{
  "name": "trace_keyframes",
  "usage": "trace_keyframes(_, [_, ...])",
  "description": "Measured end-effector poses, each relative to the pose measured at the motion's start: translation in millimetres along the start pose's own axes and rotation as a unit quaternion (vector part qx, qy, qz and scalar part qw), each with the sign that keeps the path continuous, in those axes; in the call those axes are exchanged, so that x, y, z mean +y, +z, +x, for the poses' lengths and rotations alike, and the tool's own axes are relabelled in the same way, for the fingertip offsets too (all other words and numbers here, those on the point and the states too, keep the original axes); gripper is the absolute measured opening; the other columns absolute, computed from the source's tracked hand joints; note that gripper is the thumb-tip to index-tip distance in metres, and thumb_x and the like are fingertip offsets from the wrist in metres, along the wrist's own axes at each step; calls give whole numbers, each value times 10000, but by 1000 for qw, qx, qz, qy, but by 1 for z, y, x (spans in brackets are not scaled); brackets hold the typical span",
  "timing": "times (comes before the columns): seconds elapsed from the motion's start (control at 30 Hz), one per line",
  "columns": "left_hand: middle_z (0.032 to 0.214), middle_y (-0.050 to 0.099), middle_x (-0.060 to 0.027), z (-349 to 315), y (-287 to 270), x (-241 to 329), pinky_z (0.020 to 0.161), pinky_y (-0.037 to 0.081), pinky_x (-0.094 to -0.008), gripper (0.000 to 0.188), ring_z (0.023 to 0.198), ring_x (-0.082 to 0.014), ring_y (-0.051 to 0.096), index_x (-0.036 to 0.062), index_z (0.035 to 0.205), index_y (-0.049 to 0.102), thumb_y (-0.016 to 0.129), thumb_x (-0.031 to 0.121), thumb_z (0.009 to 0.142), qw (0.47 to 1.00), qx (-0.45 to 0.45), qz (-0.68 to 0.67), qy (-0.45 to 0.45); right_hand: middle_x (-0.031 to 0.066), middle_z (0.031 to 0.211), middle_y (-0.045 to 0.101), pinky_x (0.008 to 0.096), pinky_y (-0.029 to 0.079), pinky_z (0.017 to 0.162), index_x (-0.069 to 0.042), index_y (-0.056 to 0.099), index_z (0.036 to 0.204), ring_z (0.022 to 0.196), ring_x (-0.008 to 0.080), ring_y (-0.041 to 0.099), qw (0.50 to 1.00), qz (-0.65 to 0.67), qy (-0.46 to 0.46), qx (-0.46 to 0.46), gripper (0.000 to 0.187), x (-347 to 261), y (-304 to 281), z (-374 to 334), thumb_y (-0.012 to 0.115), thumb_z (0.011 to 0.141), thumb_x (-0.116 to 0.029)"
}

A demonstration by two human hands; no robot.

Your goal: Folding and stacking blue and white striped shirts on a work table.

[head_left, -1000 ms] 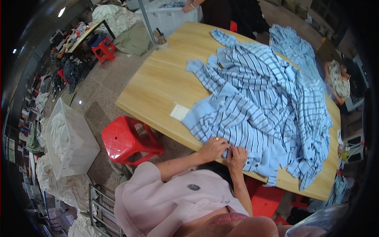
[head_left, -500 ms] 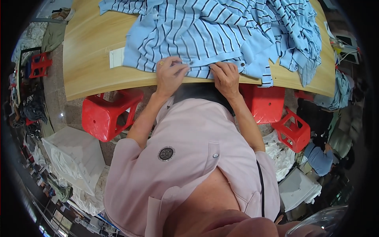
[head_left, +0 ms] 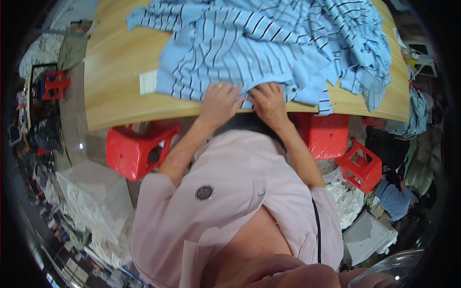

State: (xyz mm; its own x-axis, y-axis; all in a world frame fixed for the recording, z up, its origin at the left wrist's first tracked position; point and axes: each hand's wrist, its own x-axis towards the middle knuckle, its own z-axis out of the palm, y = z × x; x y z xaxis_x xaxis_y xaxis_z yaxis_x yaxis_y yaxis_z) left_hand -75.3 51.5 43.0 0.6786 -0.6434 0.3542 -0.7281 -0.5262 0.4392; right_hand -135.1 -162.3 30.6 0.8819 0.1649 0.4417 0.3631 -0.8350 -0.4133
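Observation:
A light blue knit top (head_left: 230,53) with dark and white stripes lies rumpled over the table's near edge. Along its front band a dark button (head_left: 294,90) shows, just right of my right hand. My left hand (head_left: 220,103) has its fingers curled onto the band, pinching the fabric. Close beside it, my right hand (head_left: 269,103) grips the same band, fingertips pressed together. Whatever lies under the fingertips is hidden, and the hands are slightly blurred. More of the striped knit fabric (head_left: 360,43) is heaped at the right.
The wooden table (head_left: 113,86) carries a white card (head_left: 148,82) left of the top. Red stools (head_left: 126,151) (head_left: 329,137) stand under its near edge, another stool (head_left: 360,165) to the right. White bins (head_left: 96,187) (head_left: 367,235) flank me. A person in blue (head_left: 394,199) is at far right.
My hands have come closer together on the band: the left moved right, the right moved left. The button between them is now covered. The whole view has shifted slightly.

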Motion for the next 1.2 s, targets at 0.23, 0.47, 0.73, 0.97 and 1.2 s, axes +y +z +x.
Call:
trace_keyframes(0.23, [971,650,-173,4,43,7,794,545,-492,150,927,-393,662,32,1073,706,708,39,923,997,38,-43,-58,96,1088,661,476,476,856,-85,742,1057,1022,338,618,997,69,27,-28,203,15,26,-10,753,857,-111])
trace_keyframes(0.47, [938,668,-180,0,47,-4,781,509,-467,46,885,-400,651,-2,987,701,717,22,950,985,67,-146,-55,35,1035,667,424,481,812,-115,741,944,1029,250,637,999,24,-43,-11,101,19,17,-11,734,853,-157])
trace_keyframes(0.73, [920,645,-161,4,50,-9,740,485,-443,90,822,-349,628,1,991,684,736,71,965,987,41,-146,-61,56,1003,642,420,513,902,-82,675,939,1004,248,643,989,-24,-125,68,139,20,16,-12,700,819,-147])
trace_keyframes(0.97, [896,638,-131,9,48,-8,744,496,-397,121,796,-280,626,-24,1002,697,715,96,997,970,-4,-212,-121,58,1010,612,429,499,955,-75,655,977,1027,249,630,987,-57,-136,61,160,21,14,-17,663,840,-158])
trace_keyframes(1.2, [912,670,-186,13,46,-20,792,502,-423,175,853,-343,653,-41,995,690,682,132,1015,974,-39,-202,-98,41,993,601,419,491,971,-76,671,1056,981,223,613,982,-62,-169,61,224,19,16,-19,668,844,-149])
